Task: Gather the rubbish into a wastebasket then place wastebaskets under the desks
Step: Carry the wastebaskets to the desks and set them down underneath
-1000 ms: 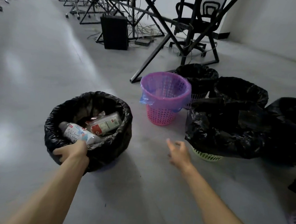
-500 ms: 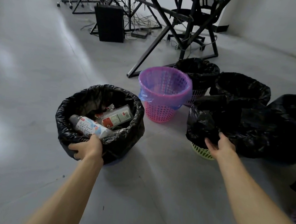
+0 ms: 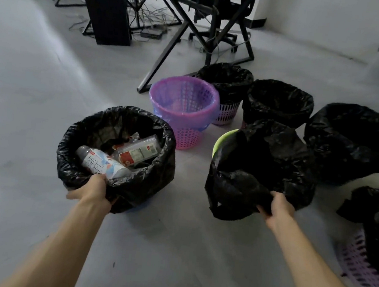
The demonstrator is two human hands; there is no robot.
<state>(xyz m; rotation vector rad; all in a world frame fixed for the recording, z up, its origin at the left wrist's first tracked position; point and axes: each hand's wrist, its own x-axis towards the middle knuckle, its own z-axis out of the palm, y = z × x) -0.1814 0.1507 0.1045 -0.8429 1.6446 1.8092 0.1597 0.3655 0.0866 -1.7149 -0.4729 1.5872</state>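
Note:
My left hand (image 3: 93, 189) grips the near rim of a black-bagged wastebasket (image 3: 148, 181) on the floor at left. Inside it lie a white bottle (image 3: 100, 161) and a clear plastic box with a red label (image 3: 139, 150). My right hand (image 3: 278, 208) grips the near edge of the loose black bag on a green wastebasket (image 3: 222, 138) at centre right. The bag is crumpled over the basket's mouth, so its inside is hidden.
A pink wastebasket with a purple liner (image 3: 184, 110) stands behind. Two black-bagged baskets (image 3: 227, 77) (image 3: 278, 101) and a big black bag (image 3: 355, 140) sit at the right. A purple basket (image 3: 361, 268) is at the lower right. Black desk legs (image 3: 167, 55), a computer tower (image 3: 108, 17) and a chair stand beyond.
My right hand reached across to the green basket and took hold of its black bag. The left hand kept its hold on the left basket's rim. The view came closer.

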